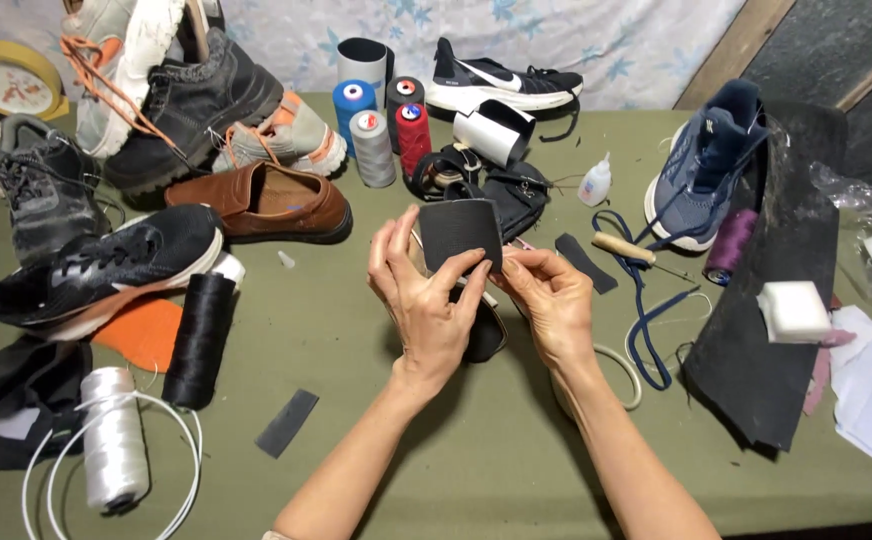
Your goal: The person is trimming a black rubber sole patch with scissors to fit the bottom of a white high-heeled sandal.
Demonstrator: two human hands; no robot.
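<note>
A dark rectangular patch point(461, 232) of textured material is pinched between the fingers point(453, 280) of the left hand point(426, 305) and the fingers point(518, 268) of the right hand point(554, 305). It is held upright above the middle of the tabletop point(476, 450), its lower edge gripped from both sides, the left thumb laid against its face. Just under the hands a dark shoe part point(483, 335) is partly hidden, so its shape cannot be told.

Beside the right hand, a small black strip point(586, 262) is seen lying flat, and next to it a wooden-handled awl point(628, 250) and a blue lace point(646, 330). A white loop of cord point(624, 372) lies near the right wrist. Farther right, a blue sneaker point(701, 170), a purple spool point(731, 245), a black rubber sheet point(766, 330) and a white block point(794, 310) on it are seen.

Behind the patch, a small glue bottle point(596, 182), a group of thread spools point(381, 125) in blue, grey and red, and a black-and-white sneaker point(501, 80) are placed. To the left, a brown leather shoe point(266, 200), a black boot point(191, 110), a black running shoe point(106, 265), a spool of black thread point(199, 340) and a spool of white cord point(114, 440) are spread out. A grey strip point(287, 422) lies apart near the left forearm.
</note>
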